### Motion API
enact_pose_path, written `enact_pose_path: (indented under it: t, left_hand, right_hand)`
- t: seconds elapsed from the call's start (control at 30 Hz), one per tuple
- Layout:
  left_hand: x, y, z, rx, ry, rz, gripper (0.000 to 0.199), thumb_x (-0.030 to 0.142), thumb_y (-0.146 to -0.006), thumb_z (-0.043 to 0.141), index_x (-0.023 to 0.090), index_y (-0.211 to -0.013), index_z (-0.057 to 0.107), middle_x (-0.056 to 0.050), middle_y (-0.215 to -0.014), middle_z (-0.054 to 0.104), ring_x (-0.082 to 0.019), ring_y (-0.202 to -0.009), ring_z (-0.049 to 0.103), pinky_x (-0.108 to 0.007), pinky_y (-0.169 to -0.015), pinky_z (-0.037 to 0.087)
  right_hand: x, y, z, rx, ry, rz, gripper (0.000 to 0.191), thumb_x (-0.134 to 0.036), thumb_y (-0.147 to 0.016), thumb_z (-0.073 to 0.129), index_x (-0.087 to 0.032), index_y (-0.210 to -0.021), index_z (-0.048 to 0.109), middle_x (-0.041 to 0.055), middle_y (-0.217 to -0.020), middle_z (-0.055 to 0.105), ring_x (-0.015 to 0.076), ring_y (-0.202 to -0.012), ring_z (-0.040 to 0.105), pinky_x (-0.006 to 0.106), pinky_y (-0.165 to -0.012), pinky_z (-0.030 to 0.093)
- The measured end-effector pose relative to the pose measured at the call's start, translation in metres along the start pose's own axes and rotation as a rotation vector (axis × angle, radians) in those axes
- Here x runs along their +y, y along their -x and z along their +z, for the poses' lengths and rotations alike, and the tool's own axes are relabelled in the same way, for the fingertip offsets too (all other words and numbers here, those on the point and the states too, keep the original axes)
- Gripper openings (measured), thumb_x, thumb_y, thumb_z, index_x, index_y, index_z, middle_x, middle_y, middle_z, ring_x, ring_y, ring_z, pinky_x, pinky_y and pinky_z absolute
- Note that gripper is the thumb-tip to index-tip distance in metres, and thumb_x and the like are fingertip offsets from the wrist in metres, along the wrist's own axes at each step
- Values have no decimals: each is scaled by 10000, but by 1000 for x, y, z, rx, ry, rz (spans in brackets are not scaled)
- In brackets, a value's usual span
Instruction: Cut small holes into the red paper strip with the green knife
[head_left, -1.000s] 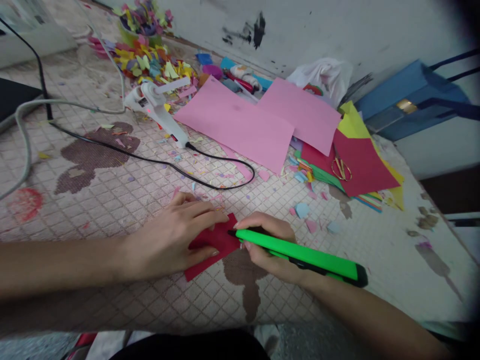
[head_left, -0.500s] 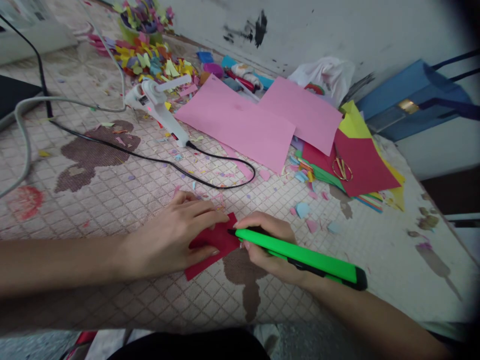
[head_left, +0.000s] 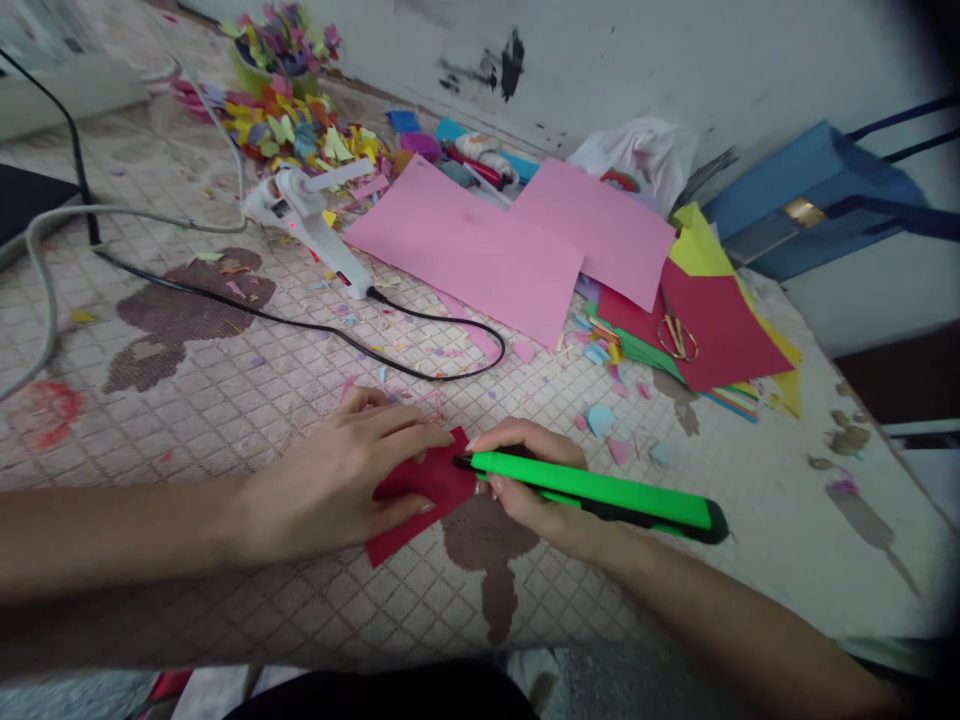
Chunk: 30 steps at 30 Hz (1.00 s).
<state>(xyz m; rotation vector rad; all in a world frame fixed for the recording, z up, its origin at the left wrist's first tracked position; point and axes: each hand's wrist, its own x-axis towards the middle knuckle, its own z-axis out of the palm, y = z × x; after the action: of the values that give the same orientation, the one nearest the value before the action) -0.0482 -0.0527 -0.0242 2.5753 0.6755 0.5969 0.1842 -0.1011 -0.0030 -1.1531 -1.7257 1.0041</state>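
A small piece of red paper [head_left: 420, 490] lies on the quilted cloth in front of me. My left hand [head_left: 356, 475] rests on it with fingers spread, thumb along its lower part and fingertips near the top edge. In my right hand [head_left: 529, 480] is a bright green utility knife [head_left: 600, 485] with black parts, gripped close to its front. Its dark tip points left and meets the paper near the right edge; whether a blade is out is too small to tell.
A white glue gun [head_left: 322, 235] stands behind, its black cable [head_left: 420, 372] looping toward my hands. Pink sheets [head_left: 472, 245], small gold scissors [head_left: 677, 335] on a red sheet [head_left: 731, 330], and paper scraps [head_left: 600, 420] lie around. A blue bag [head_left: 810, 200] is at right.
The back end of the utility knife has risen slightly, with my right hand turning a little. My left hand stays on the red paper. The whole view has shifted slightly.
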Motion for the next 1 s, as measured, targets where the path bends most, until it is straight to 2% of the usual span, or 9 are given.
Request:
enact_pose_path:
  t: [0.13,0.27,0.5,0.6,0.77,0.87,1.0]
  left_hand:
    - [1,-1,-1,-8,-5,-39,450,241,-856,678,239,-1284,537,-43,-1234,655,-254,-1077,619,-430,-977,384]
    - [3,-1,-4,-25,26,-91,458,223,-859,664,240,-1296,527,-52,-1211,631,-253,-1060,610,-437,-960,431]
    - [8,-1,-5,-23,205,-105,442,156,-853,647,234,-1268,518,-37,-1142,606,-185,-1026,613,-291,-848,523]
    - [8,-1,-9,-62,272,-11,423,209,-864,668,227,-1259,517,-43,-1133,618,-176,-992,626,-276,-831,525]
    - [6,-6,-18,-210,219,250,517,395,-786,788,206,-1215,569,-71,-1102,649,-232,-951,614,-369,-852,476]
    - [7,-9,-20,-273,196,286,547,388,-751,826,204,-1203,579,-57,-1087,652,-230,-947,597,-387,-878,434]
    - [7,-9,-19,-308,182,273,501,370,-776,812,205,-1191,585,-52,-1097,651,-230,-956,580,-386,-877,407]
  right_hand:
    - [0,-1,-2,37,-33,58,154,-126,-797,594,-183,-906,687,-5,-748,697,91,-583,622,193,-519,483]
    - [-2,2,-3,76,55,72,172,-134,-789,595,-200,-920,685,5,-796,720,116,-665,662,219,-601,525]
    - [2,6,-5,79,35,94,178,-165,-832,590,-219,-982,670,1,-821,710,128,-697,651,229,-612,525]
    - [7,6,-7,81,7,106,170,-177,-854,600,-226,-1000,671,3,-861,706,132,-737,651,236,-646,529]
    - [12,7,-12,72,-52,163,156,-190,-879,600,-240,-1009,670,-3,-881,697,130,-764,658,228,-664,531]
    - [10,7,-12,64,-35,144,164,-174,-865,603,-240,-1000,671,-7,-877,698,127,-772,656,221,-668,530]
    - [2,7,-11,81,44,113,171,-157,-847,602,-230,-986,671,-19,-797,685,109,-683,629,193,-594,505]
